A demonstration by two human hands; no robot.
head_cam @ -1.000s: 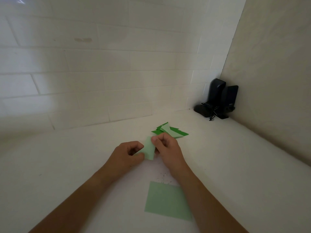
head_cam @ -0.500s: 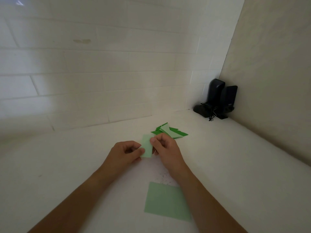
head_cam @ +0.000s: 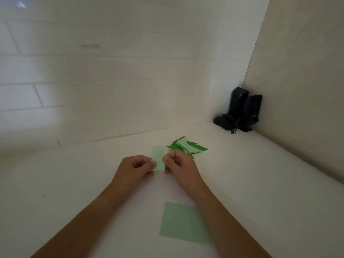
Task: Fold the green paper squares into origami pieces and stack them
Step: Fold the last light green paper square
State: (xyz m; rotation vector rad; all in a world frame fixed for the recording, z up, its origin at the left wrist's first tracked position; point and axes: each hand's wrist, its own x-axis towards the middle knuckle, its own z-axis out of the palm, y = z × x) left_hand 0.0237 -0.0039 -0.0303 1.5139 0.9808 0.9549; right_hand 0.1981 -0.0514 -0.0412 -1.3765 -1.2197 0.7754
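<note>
Now that the strip [head_cam: 158,158] has turned upright between the pinching left hand [head_cam: 134,167] and right hand [head_cam: 178,164], another fold likely follows before stacking

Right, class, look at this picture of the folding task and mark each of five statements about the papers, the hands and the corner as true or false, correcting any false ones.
1. Both hands, left hand and right hand, hold the folded green strip. True.
2. The flat green square lies beyond the pile of folded pieces. False: it lies nearer the person, by the right forearm.
3. The black speakers stand in the far right corner. True.
4. The pile holds red pieces. False: they are light and dark green.
5. The strip rests on the pile. False: it is held apart, to its left.
</note>
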